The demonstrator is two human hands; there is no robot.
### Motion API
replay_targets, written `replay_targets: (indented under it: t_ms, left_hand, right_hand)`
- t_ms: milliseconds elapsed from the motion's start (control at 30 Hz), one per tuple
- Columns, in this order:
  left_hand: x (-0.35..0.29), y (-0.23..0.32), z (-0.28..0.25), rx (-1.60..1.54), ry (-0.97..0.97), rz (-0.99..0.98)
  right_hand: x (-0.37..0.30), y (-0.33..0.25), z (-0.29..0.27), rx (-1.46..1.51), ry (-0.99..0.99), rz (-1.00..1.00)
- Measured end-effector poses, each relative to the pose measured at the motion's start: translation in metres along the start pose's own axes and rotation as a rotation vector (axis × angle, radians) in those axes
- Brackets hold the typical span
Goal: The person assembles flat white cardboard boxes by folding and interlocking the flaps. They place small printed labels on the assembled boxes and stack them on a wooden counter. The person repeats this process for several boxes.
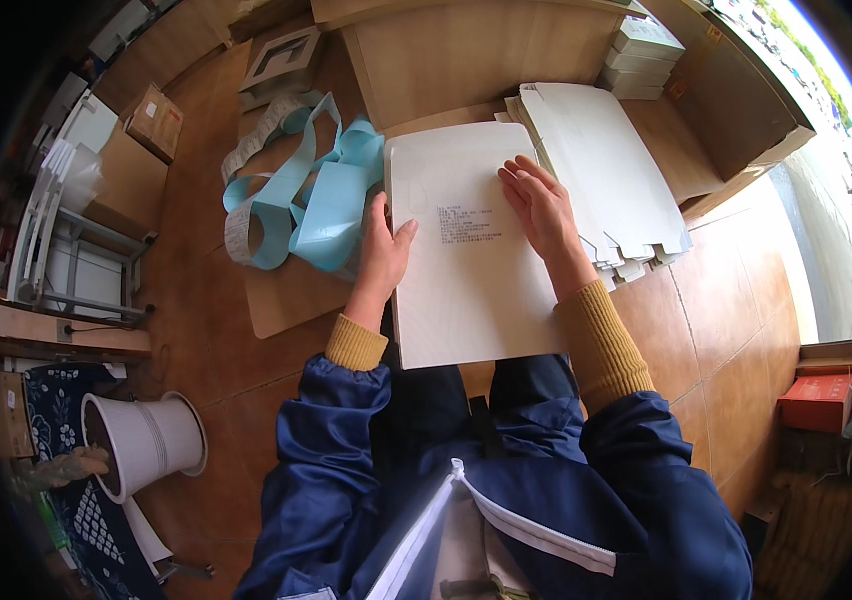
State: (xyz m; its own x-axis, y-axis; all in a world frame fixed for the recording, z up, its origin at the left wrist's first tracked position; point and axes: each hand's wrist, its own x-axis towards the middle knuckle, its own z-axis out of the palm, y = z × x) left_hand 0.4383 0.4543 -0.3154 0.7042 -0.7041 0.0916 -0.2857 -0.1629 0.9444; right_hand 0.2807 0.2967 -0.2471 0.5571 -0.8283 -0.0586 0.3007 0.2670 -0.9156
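A flat white box (pixel 466 290) with small dark print on its face lies over my thighs. My left hand (pixel 382 250) holds its left edge, thumb at the rim; the other fingers are partly hidden. Over the upper right part of the face, my right hand (pixel 541 210) is open, fingers stretched out and close together. Whether its palm touches the box is unclear. Left of the box, a long strip of labels with light-blue backing (pixel 331 215) lies in loose loops. A stack of flat white boxes (pixel 601 150) rests to the right.
Cardboard (pixel 291 300) lies under the label strip. A large open carton (pixel 736 110) and small white stacked boxes (pixel 644 50) stand at the far right. To my left are a white bin (pixel 151 440) and a metal-framed rack (pixel 96 265). A red box (pixel 816 402) sits at right.
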Motion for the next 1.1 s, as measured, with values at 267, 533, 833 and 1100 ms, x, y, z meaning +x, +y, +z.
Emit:
replay_targets:
  t_ms: [267, 533, 833, 1100]
  left_hand:
    - [-0.015, 0.010, -0.005, -0.072, 0.046, -0.143]
    - [-0.050, 0.065, -0.013, -0.336, -0.123, 0.118]
    - [-0.043, 0.123, 0.035, -0.371, -0.225, 0.193]
    - [-0.046, 0.068, -0.006, -0.161, 0.124, 0.024]
  right_hand:
    - [-0.041, -0.015, -0.072, -0.864, 0.127, -0.246]
    - [-0.135, -0.024, -0.088, -0.554, -0.222, -0.017]
    - [-0.140, -0.126, -0.141, -0.259, 0.080, -0.587]
    - [0.004, -0.157, -0.314, -2.078, 0.698, -0.743]
